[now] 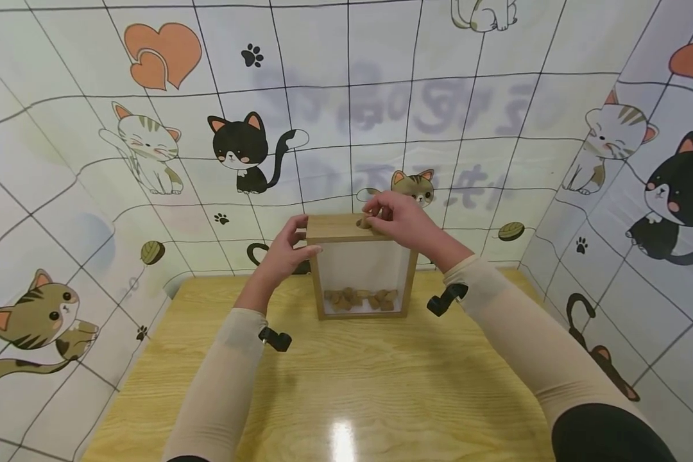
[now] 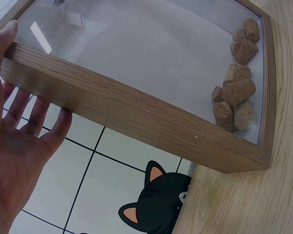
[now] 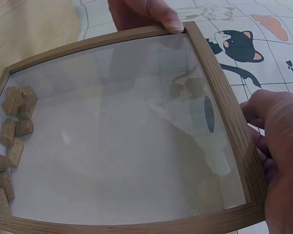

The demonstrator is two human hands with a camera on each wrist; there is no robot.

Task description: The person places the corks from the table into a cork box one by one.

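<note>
A shallow wooden box (image 1: 317,282) with a clear front stands upright on the table. Several corks (image 2: 239,90) lie along its bottom inside, behind the clear pane. My left hand (image 1: 284,251) holds the box's upper left corner, its thumb at the front edge and its fingers along the side. Over the top of the box, my right hand (image 1: 401,221) pinches a small brown cork (image 1: 365,221) beside the round hole. Through the pane in the right wrist view the hole (image 3: 209,114) shows as a dark oval. The right fingertips are hidden there by the frame.
The wood-grain table (image 1: 346,372) extends in front of the box. Right behind it rises a white gridded wall sheet (image 1: 323,115) printed with cartoon cats, which also covers both sides. A dark band with a small black mount (image 1: 447,299) sits on the right wrist.
</note>
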